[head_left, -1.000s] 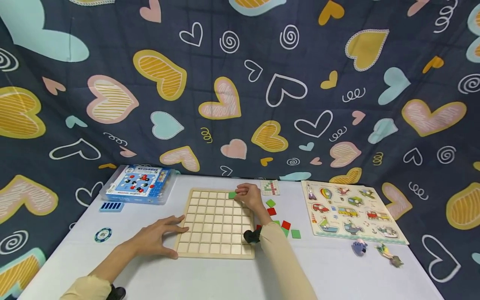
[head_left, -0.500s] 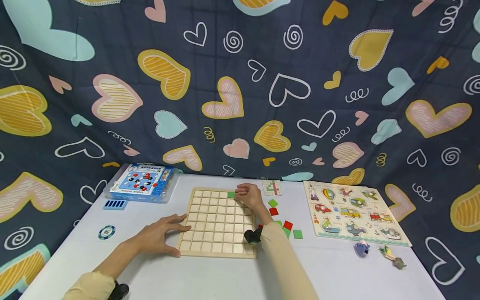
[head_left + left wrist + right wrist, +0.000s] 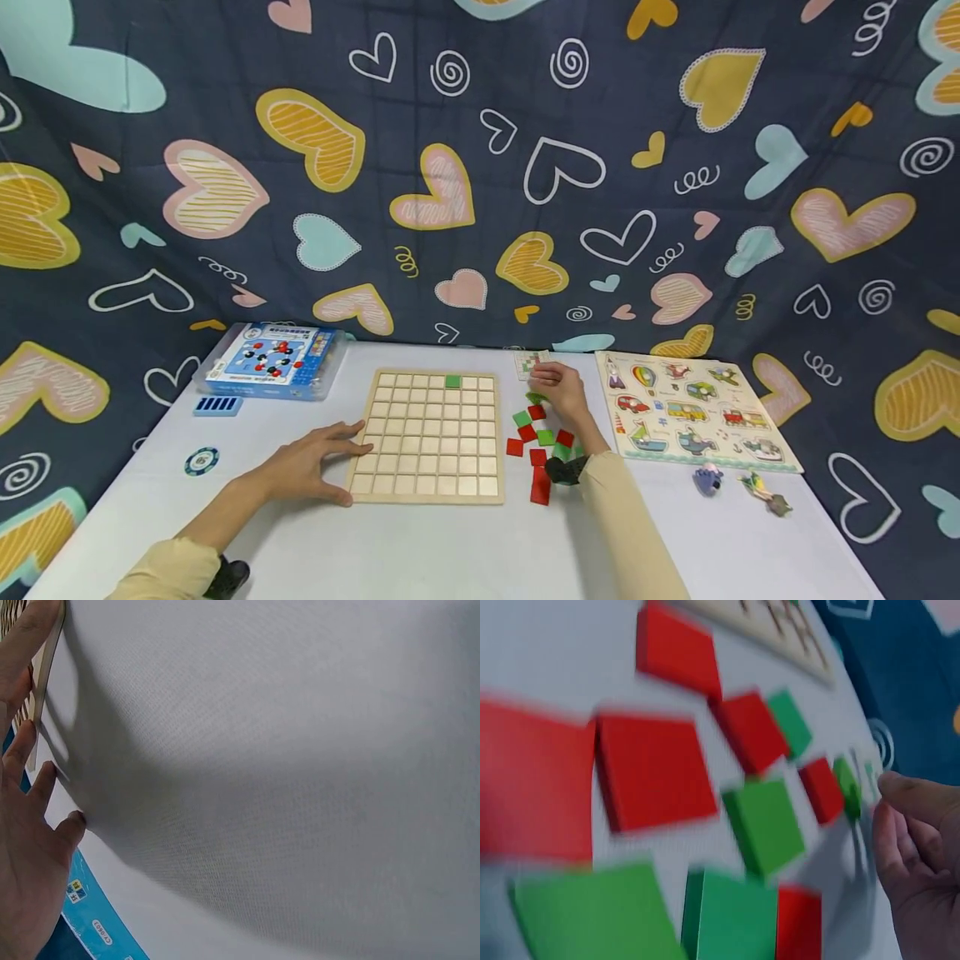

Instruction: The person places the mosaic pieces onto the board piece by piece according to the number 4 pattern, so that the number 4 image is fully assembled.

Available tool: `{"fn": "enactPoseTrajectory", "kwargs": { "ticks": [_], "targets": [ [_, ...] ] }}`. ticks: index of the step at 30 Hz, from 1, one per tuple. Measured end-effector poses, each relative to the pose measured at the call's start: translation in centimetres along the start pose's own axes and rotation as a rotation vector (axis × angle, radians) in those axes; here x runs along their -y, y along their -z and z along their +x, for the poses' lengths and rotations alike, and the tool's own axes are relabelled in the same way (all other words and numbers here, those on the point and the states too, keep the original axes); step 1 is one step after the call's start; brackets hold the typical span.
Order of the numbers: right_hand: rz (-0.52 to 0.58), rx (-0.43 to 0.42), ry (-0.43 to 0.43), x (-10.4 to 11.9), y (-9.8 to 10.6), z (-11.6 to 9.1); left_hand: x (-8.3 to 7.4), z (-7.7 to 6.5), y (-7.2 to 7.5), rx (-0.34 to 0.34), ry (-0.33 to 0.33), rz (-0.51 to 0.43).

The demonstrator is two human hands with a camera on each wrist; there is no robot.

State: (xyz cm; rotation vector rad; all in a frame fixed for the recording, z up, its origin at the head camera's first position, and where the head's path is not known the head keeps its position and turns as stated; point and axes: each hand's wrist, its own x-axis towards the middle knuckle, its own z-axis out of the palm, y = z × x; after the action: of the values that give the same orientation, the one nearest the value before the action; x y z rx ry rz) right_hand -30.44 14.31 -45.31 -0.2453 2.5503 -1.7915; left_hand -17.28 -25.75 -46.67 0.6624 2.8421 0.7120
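Observation:
A wooden grid board (image 3: 426, 445) lies on the white table, with one green square tile (image 3: 452, 382) in its far row. At the board's left edge rests my left hand (image 3: 294, 467), fingers spread, thumb near the close corner. In the left wrist view its fingers touch the board's frame (image 3: 46, 667). My right hand (image 3: 562, 393) hovers right of the board, fingers loosely bent, just above a green tile (image 3: 536, 398). The right wrist view shows that green tile (image 3: 845, 784) beside the fingertips, among scattered red tiles (image 3: 656, 771) and green tiles (image 3: 765, 823).
A small pattern card (image 3: 525, 363) lies behind the tiles. On the right are a picture puzzle board (image 3: 693, 412) and small figures (image 3: 707, 480). A molecule set box (image 3: 270, 362), a blue slotted block (image 3: 217, 406) and a round chip (image 3: 202, 461) sit on the left.
My right hand has let go of the green tile in the board's far row and moved right, over the loose tiles. My left hand stays at the board's edge.

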Motion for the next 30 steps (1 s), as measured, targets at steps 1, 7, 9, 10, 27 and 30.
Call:
{"fn": "enactPoseTrajectory", "kwargs": {
  "ticks": [1,7,9,10,27,30],
  "targets": [
    [-0.02,-0.019,-0.013,-0.8,0.5,0.1,0.1,0.0,0.1,0.0,0.002,0.001],
    [-0.077,-0.047,-0.089,-2.6,1.7,0.4,0.2,-0.1,0.4,-0.002,-0.002,0.0],
    [-0.077,-0.036,-0.11,-2.7,1.6,0.5,0.3,-0.1,0.4,-0.006,-0.002,0.003],
    [-0.079,-0.031,-0.12,-2.7,1.4,0.5,0.4,-0.2,0.5,-0.009,-0.001,0.005],
    [-0.159,0.014,0.0,-2.7,0.9,0.5,-0.4,0.2,0.2,0.017,0.032,-0.003],
    [-0.159,0.025,-0.04,-2.8,1.2,0.4,-0.3,0.1,0.2,0.018,0.034,-0.014]
  ]
}}
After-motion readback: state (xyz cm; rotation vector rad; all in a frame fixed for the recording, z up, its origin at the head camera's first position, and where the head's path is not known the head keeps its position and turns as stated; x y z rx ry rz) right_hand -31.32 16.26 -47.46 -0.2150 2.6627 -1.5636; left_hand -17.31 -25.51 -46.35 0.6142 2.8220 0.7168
